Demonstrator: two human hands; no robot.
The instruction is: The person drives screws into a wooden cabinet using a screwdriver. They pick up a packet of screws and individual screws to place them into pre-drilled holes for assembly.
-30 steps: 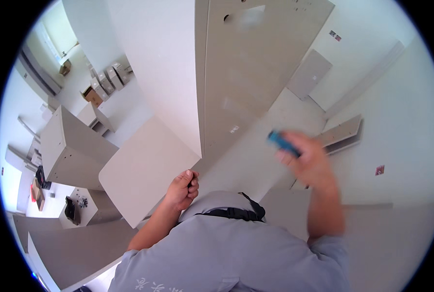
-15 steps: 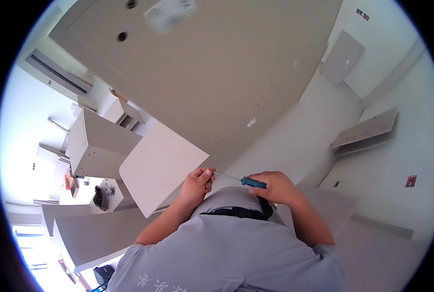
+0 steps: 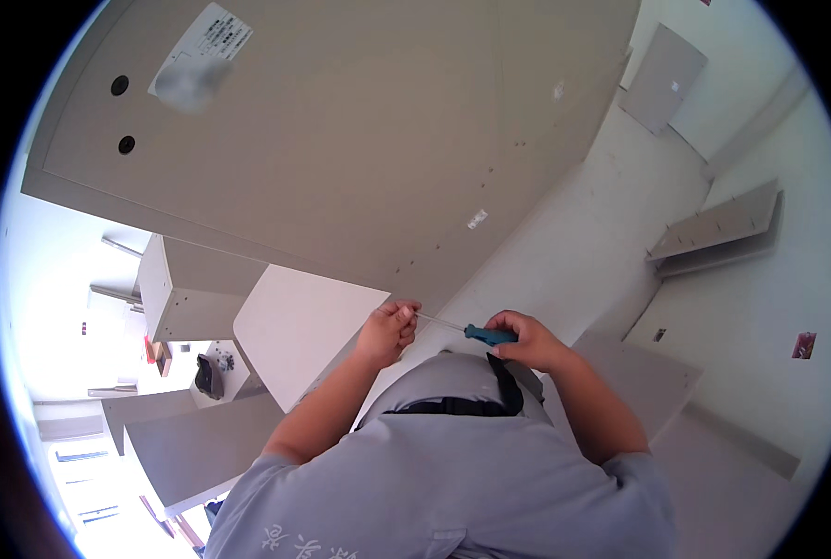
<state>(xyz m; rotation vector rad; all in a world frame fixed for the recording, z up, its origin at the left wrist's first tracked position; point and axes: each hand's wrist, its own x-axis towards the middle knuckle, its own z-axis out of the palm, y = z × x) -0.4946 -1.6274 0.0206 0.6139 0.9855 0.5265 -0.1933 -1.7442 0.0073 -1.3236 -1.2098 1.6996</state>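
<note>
A screwdriver (image 3: pixel 490 335) with a teal handle and a thin metal shaft lies across the space in front of my waist. My right hand (image 3: pixel 530 343) is wrapped round its handle. The shaft points left, and its tip ends at the pinched fingers of my left hand (image 3: pixel 389 333). Whatever those fingers hold at the tip is hidden. Just beyond both hands rises a large grey-beige cabinet panel (image 3: pixel 331 158) with small holes along its near right edge, two black round fittings and a white label (image 3: pixel 215 42). A pale board (image 3: pixel 303 321) stands below it, beside my left forearm.
Several cabinet boxes (image 3: pixel 196 303) stand to the left, one with a black bag (image 3: pixel 208 375) and small loose hardware on it. At the right, shelf boards (image 3: pixel 718 228) rest near the wall, and a grey panel (image 3: pixel 662 79) leans farther back. Pale floor (image 3: pixel 564 261) runs between.
The view has shifted, so the large panel sits farther left and shows its label and fittings more fully. Both hands appear slightly higher, still together on the screwdriver's two ends.
</note>
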